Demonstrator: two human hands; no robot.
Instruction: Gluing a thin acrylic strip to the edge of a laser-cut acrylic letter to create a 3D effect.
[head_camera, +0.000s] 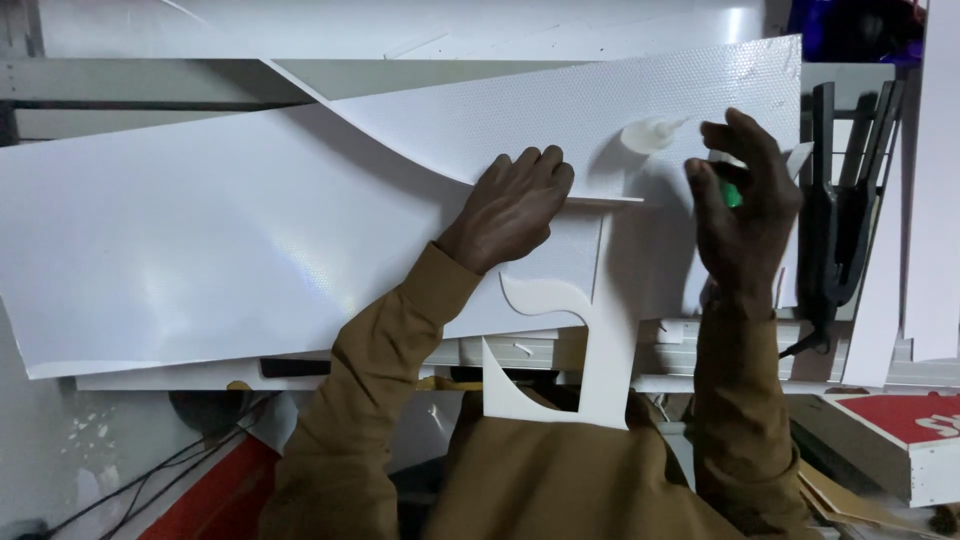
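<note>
The left hand (515, 205) lies palm down, fingers spread and loose, grasping nothing, pressing on the top edge of a white cut-out letter shape (590, 330) where that edge meets a large white sheet (220, 240). The cut-out stands on edge near the person, its flat top strip running right from under the fingers, its curved body hanging down toward the brown sleeves (380, 400). The large sheet spreads far to the left and bows upward; a second, finely textured white sheet (560, 110) overlaps it at the far right. The right hand (745, 200) is raised to the right of the cut-out, fingers curled around a small squeeze bottle (652, 133) with a pale, translucent body and a bit of green showing between the fingers; the bottle points left, its tip just above the textured sheet. Whether the tip touches the sheet cannot be told. At the far right, black clamps (845, 190) hang against the wall, and white strips (935, 180) stand beside them. Near right lies a red and white panel (900, 420), and at the near left a red board (215, 495) with dark cables (150, 480) across it.
</note>
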